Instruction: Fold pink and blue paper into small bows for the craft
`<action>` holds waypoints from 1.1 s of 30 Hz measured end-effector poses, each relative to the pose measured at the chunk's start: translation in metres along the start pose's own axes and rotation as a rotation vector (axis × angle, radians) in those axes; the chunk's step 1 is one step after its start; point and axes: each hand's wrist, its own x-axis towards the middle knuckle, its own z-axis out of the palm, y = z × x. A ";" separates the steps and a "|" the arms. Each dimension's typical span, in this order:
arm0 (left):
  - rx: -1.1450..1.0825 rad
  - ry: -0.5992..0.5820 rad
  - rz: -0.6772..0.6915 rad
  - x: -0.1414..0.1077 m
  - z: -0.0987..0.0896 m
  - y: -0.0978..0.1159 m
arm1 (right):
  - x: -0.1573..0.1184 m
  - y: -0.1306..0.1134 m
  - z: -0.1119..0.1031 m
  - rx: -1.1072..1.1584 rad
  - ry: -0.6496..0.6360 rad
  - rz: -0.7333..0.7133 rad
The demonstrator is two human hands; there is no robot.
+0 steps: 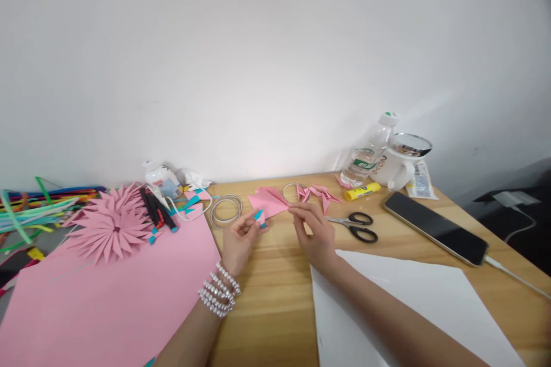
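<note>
My left hand [241, 243], with several strands of beads at its wrist, pinches a small blue piece of paper [260, 217] between thumb and fingertips. Just beyond it is a folded pink paper [269, 202], fanned out at its far side. The fingers of my right hand [316, 235] are pinched together at the right corner of that pink paper. Whether the blue piece is joined to the pink paper, I cannot tell. Scissors [359, 226] with black handles lie to the right of my right hand. Small pink folded paper shapes [323, 195] lie behind it.
At left, pink spiky paper flowers [114, 226], black markers [157, 209] and a small white bottle [161, 178] stand by a pink sheet [116, 309]. Tape rings [226, 210] lie mid-table. Rightward are a glue stick [362, 191], water bottle [365, 155], mug [394, 169], phone [434, 228] and white sheet [413, 304].
</note>
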 end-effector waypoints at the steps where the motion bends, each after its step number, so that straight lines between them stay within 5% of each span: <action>1: -0.022 -0.002 0.004 0.001 -0.001 -0.001 | 0.000 -0.003 -0.002 -0.030 -0.004 -0.055; 4: -0.080 -0.006 0.016 0.002 -0.002 -0.003 | 0.001 -0.009 -0.001 -0.024 -0.031 0.045; 9: -0.113 -0.018 0.037 0.002 -0.004 -0.004 | 0.009 -0.001 0.012 0.636 0.102 0.858; 10: -0.119 -0.021 0.036 0.002 -0.004 -0.004 | 0.011 0.002 0.015 0.682 0.135 0.890; 15: -0.162 -0.054 0.017 -0.002 0.000 0.002 | 0.021 0.014 0.013 0.721 0.315 0.907; 24: -0.262 -0.197 -0.069 -0.011 0.007 0.005 | 0.045 0.029 -0.036 0.669 0.493 0.837; 26: -0.291 -0.320 -0.158 -0.017 0.009 0.009 | 0.046 0.030 -0.033 0.813 0.611 0.885; 30: -0.254 -0.676 -0.379 -0.028 0.013 0.014 | 0.045 0.023 -0.007 0.948 0.643 0.936; 33: -0.190 -0.741 -0.488 -0.029 0.012 0.011 | 0.052 0.015 0.005 1.045 0.586 0.946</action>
